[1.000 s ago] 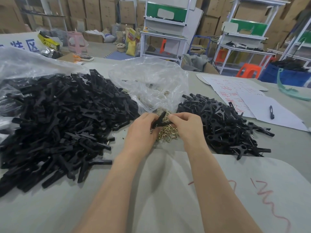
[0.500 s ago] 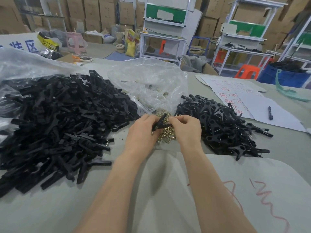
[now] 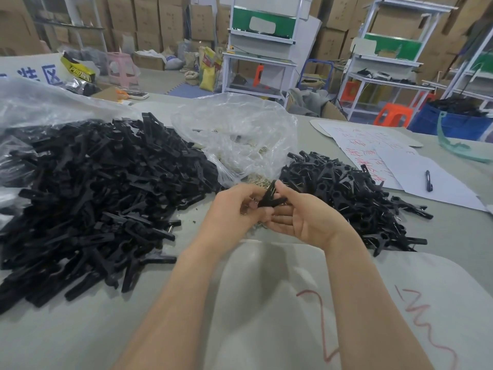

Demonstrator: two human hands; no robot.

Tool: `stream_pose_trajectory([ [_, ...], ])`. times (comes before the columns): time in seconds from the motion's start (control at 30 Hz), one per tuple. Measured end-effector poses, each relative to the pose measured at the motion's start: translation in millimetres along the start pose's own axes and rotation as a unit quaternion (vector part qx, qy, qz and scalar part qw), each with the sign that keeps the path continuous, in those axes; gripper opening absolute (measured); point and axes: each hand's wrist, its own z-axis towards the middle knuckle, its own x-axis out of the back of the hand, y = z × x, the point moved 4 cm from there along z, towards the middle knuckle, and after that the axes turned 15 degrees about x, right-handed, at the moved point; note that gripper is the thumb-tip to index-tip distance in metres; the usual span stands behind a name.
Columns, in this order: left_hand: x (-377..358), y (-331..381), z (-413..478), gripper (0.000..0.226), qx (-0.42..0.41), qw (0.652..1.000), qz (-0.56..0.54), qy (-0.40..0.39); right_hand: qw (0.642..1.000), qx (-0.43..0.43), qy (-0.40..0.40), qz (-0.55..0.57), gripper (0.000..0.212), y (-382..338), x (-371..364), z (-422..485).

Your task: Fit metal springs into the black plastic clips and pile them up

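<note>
1. Sprawling over the left of the tabletop (image 3: 80, 329), the big heap (image 3: 93, 196) of black clip parts, seemingly springless, lies within easy reach.
2. The clear bag (image 3: 234, 140) gapes toward the hands, spilling brass springs (image 3: 257, 180).
3. Finished clips (image 3: 346, 198) pile up at right.
4. The left hand (image 3: 232, 209) and right hand (image 3: 306, 222) each have a pinching grip on one clip (image 3: 269, 200) above the springs, probably seating one.

A grey table (image 3: 80, 329) carries a big heap of black clips (image 3: 93, 196) at left, a smaller heap (image 3: 346, 196) right of centre, a clear bag (image 3: 240, 134) between them, and papers (image 3: 386, 156) at upper right.
</note>
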Motion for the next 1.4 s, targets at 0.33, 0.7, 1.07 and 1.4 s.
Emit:
stream_pose_trajectory([
  [0.33,-1.9,0.6,-1.0,0.02,-0.017,0.998,0.066,-0.013,0.997,-0.048,-0.046,0.046,0.053,22.4,1.0,-4.3],
  [0.7,-4.9,2.8,-0.9,0.026,-0.052,0.997,0.05,-0.003,0.995,0.011,0.015,0.103,0.036,33.8,-5.3,0.7],
  [1.07,-0.3,-5.0,4.2,0.017,-0.032,0.986,0.16,0.046,0.991,0.047,0.021,-0.127,0.042,14.6,-0.9,3.5],
  [1.4,41.4,-14.6,3.2,0.019,0.091,0.941,-0.153,0.288,0.913,0.13,0.331,-0.199,0.084,-32.2,38.9,6.8],
])
